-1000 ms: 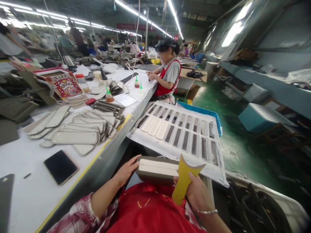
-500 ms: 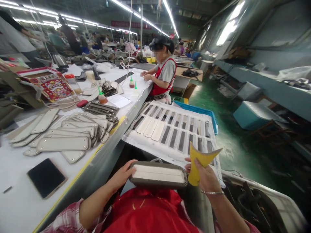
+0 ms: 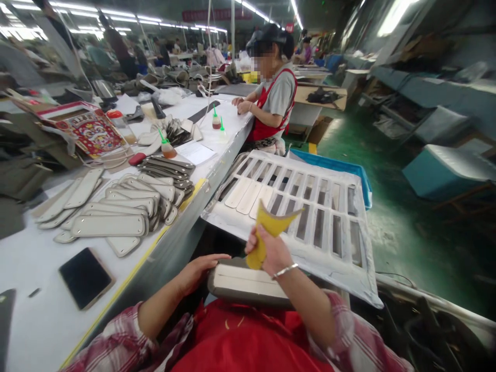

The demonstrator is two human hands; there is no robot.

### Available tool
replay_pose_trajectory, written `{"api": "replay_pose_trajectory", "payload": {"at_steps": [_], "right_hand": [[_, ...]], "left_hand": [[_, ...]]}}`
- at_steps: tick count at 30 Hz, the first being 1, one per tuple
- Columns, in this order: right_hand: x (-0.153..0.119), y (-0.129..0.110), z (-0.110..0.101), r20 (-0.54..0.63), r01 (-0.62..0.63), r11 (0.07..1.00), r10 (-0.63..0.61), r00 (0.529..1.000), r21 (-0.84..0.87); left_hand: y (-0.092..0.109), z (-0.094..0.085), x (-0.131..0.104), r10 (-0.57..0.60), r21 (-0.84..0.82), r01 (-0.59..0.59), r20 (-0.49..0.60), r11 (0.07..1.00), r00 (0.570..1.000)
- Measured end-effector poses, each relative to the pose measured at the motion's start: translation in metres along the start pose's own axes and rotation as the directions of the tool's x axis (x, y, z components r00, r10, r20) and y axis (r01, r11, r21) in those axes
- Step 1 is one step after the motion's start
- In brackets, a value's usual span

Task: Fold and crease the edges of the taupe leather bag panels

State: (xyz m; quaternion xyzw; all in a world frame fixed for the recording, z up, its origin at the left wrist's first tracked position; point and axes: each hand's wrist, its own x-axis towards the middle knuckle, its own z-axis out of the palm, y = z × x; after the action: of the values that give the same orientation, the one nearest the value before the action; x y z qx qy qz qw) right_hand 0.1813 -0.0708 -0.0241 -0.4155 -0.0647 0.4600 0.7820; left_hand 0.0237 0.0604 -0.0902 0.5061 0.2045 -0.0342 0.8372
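A box-shaped olive-grey bag piece (image 3: pixel 250 281) with a cream panel facing up lies against my red apron. My left hand (image 3: pixel 196 274) holds its left end, with the fingers stretched along the far top edge and the thumb close by. Over its right part, my right hand (image 3: pixel 273 250) grips a bent yellow sheet (image 3: pixel 259 248) with a pale brownish edge. The hand and wrist hide the right end of the bag piece. Just beyond, a white slotted rack (image 3: pixel 302 237) carries three cream strips (image 3: pixel 243 195) in its left part.
On the white table (image 3: pixel 34 263) at left lie a phone (image 3: pixel 86 278), stacked cream strips (image 3: pixel 110 226) and dark strips (image 3: pixel 166 169). Green-tipped glue bottles (image 3: pixel 167 147) stand farther back. A co-worker (image 3: pixel 271 103) sits beyond the rack, beside a blue crate (image 3: pixel 360 178).
My right hand has moved left with the yellow sheet, from beside the bag piece to above it. The left hand's fingers have straightened along the edge. The view has shifted slightly.
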Motion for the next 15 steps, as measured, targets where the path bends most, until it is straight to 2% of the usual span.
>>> {"api": "replay_pose_trajectory", "payload": {"at_steps": [2, 5, 15], "right_hand": [[0.023, 0.028, 0.026, 0.059, -0.047, 0.998, 0.049, 0.997, -0.034], [0.043, 0.058, 0.045, 0.063, -0.076, 0.991, 0.084, 0.994, -0.112], [0.064, 0.088, 0.052, 0.04, -0.068, 0.932, 0.088, 0.995, -0.357]], "left_hand": [[-0.009, -0.003, 0.001, 0.049, 0.01, -0.048, -0.082, 0.999, 0.995], [-0.02, -0.006, 0.003, 0.107, 0.026, -0.104, -0.138, 0.994, 0.985], [-0.018, -0.014, 0.005, 0.145, 0.065, -0.143, -0.027, 0.988, 0.989]]}}
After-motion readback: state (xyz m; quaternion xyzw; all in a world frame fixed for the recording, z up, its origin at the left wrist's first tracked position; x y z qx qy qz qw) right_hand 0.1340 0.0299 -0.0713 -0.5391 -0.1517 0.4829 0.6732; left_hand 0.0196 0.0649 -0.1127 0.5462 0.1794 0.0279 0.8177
